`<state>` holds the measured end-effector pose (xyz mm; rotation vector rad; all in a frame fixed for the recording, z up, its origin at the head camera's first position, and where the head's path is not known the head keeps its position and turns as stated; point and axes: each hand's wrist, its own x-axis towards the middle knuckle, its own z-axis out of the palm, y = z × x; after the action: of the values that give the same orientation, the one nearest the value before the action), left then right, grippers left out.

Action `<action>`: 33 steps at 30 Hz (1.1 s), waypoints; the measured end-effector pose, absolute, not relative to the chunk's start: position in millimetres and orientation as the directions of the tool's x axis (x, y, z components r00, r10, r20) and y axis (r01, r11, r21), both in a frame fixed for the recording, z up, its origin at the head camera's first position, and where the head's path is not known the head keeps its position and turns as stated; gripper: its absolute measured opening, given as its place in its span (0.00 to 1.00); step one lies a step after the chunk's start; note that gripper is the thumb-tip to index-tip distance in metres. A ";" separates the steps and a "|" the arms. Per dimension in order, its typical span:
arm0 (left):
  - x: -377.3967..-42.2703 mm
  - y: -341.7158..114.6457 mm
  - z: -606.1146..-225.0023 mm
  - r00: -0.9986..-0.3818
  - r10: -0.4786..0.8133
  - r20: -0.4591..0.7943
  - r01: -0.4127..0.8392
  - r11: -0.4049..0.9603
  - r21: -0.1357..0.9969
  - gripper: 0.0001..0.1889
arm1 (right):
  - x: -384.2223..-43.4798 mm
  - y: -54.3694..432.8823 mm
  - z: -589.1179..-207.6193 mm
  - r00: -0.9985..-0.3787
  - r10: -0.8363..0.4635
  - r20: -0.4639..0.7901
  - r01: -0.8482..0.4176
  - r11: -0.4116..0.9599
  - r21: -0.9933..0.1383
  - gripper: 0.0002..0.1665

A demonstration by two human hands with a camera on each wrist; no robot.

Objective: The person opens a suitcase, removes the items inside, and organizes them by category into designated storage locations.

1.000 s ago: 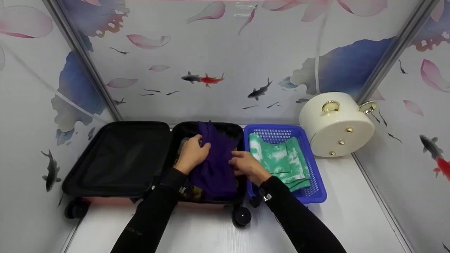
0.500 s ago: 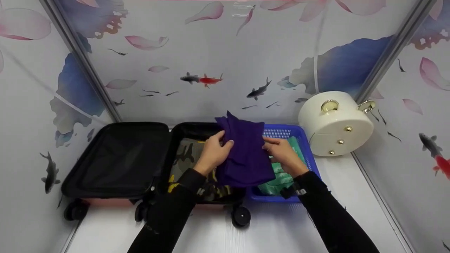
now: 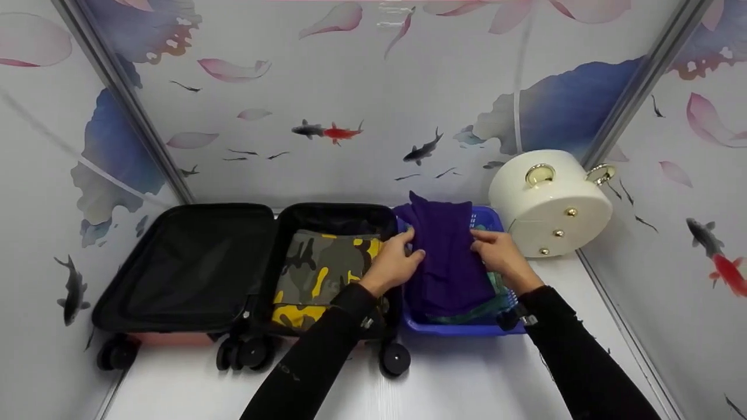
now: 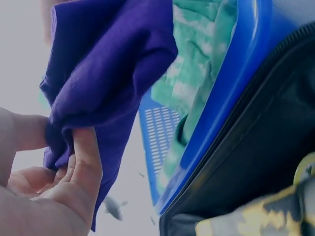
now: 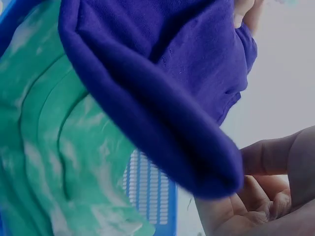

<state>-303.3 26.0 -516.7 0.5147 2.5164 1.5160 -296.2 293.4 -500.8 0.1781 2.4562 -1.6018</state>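
Note:
A folded purple garment is held by both hands over the blue plastic basket. My left hand pinches its left edge; in the left wrist view the thumb and fingers close on a fold of the purple cloth. At the opposite edge my right hand pinches it between thumb and fingers, as the right wrist view shows. Beneath it in the basket lies a green-and-white tie-dye garment, mostly covered by the purple one in the head view. Left of the basket, a folded camouflage garment lies in the open suitcase.
The suitcase's black-lined other half lies flat on the left. Black wheels stick out at its front. A round cream box with gold knobs stands right of the basket. Patterned wall panels enclose the white surface.
Both hands have lifted the purple garment out of the suitcase and carried it right, over the basket. The camouflage garment that it covered is now exposed.

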 end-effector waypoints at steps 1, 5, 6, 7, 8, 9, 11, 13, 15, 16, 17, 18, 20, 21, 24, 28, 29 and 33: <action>-303.7 28.5 -518.8 -0.926 0.376 0.032 0.202 0.421 0.884 0.36 | -295.9 296.1 -502.0 -0.973 -0.003 -0.232 0.211 0.408 -0.888 0.35; -304.5 36.4 -529.5 -0.903 0.430 0.024 0.213 0.398 0.892 0.39 | -295.8 302.4 -509.9 -0.971 0.025 -0.240 0.230 0.387 -0.893 0.36; -304.4 37.7 -532.5 -0.893 0.450 0.026 0.225 0.395 0.891 0.39 | -296.2 303.2 -512.7 -0.969 0.031 -0.244 0.237 0.384 -0.892 0.36; -304.0 38.9 -535.6 -0.884 0.467 0.018 0.231 0.402 0.886 0.40 | -296.5 304.3 -516.2 -0.968 0.038 -0.247 0.242 0.390 -0.888 0.37; -303.3 40.0 -538.5 -0.875 0.483 0.010 0.235 0.407 0.883 0.40 | -296.9 305.3 -520.2 -0.968 0.046 -0.246 0.243 0.410 -0.879 0.37; -302.1 40.8 -541.0 -0.867 0.499 0.000 0.236 0.411 0.880 0.40 | -297.3 306.4 -524.5 -0.968 0.053 -0.247 0.246 0.430 -0.869 0.36; -299.5 41.3 -544.8 -0.853 0.520 -0.030 0.225 0.420 0.879 0.39 | -298.3 307.8 -533.7 -0.967 0.055 -0.248 0.243 0.491 -0.837 0.36; -296.2 41.5 -546.6 -0.843 0.534 -0.066 0.200 0.426 0.882 0.39 | -299.5 309.8 -542.4 -0.966 0.057 -0.251 0.242 0.537 -0.808 0.35; -292.9 41.4 -545.8 -0.834 0.543 -0.097 0.175 0.427 0.887 0.39 | -300.7 311.9 -548.8 -0.969 0.072 -0.238 0.236 0.564 -0.792 0.35; -291.6 41.4 -545.0 -0.829 0.549 -0.109 0.164 0.424 0.891 0.38 | -301.5 313.4 -551.2 -0.971 0.086 -0.223 0.231 0.575 -0.785 0.34; -290.6 41.0 -543.9 -0.823 0.556 -0.120 0.150 0.415 0.897 0.38 | -302.8 315.0 -553.1 -0.974 0.106 -0.200 0.223 0.588 -0.777 0.34; -289.8 40.4 -542.9 -0.815 0.564 -0.132 0.133 0.404 0.905 0.38 | -304.8 317.0 -554.7 -0.978 0.122 -0.171 0.210 0.608 -0.766 0.34; -288.2 40.3 -541.0 -0.799 0.582 -0.150 0.094 0.367 0.925 0.36 | -305.1 321.3 -554.0 -0.980 0.145 -0.137 0.199 0.647 -0.736 0.34; -287.9 39.5 -540.3 -0.795 0.585 -0.158 0.075 0.353 0.933 0.35 | -304.9 322.5 -552.6 -0.980 0.146 -0.138 0.200 0.666 -0.719 0.34; -289.9 31.6 -540.4 -0.814 0.559 -0.161 0.038 0.327 0.944 0.29 | -302.0 321.2 -544.3 -0.978 0.104 -0.183 0.199 0.732 -0.652 0.36; -301.2 8.5 -541.5 -0.892 0.444 -0.089 0.080 0.348 0.934 0.24 | -295.1 304.6 -528.5 -0.980 0.064 -0.186 0.160 0.809 -0.565 0.38; -304.6 0.4 -541.6 -0.908 0.414 -0.068 0.094 0.357 0.929 0.24 | -293.9 298.5 -525.0 -0.984 0.058 -0.166 0.142 0.820 -0.555 0.38; -314.2 -38.2 -537.2 -0.958 0.286 -0.016 0.123 0.460 0.880 0.25 | -287.4 270.8 -509.2 -0.993 -0.003 -0.119 0.071 0.786 -0.614 0.38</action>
<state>-314.2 -38.2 -537.2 0.3592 2.5428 1.5119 -287.4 270.8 -509.2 0.0552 2.8608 -0.9901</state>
